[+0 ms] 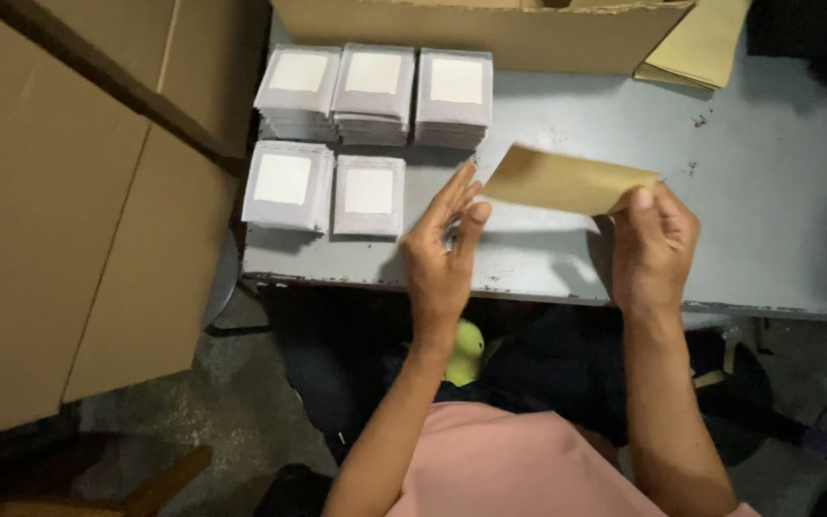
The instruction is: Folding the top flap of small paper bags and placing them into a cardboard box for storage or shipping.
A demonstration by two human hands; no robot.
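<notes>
My right hand (pixel 654 244) pinches the right end of a flat brown paper envelope (pixel 567 179), held above the grey table (pixel 768 201). My left hand (pixel 442 249) is raised beside the envelope's left end, fingers straight and apart, fingertips close to its corner; whether it holds something small and pale is unclear. To the left lie several stacks of white square packets (pixel 372 91) in two rows; the nearest stack (pixel 368 194) sits just left of my left hand.
A large cardboard box (pixel 490 33) stands at the table's far edge, with brown envelopes (pixel 701 48) beside it. Big cardboard sheets (pixel 59 211) lean at the left. A yellow-green object (pixel 466 352) shows below the table edge.
</notes>
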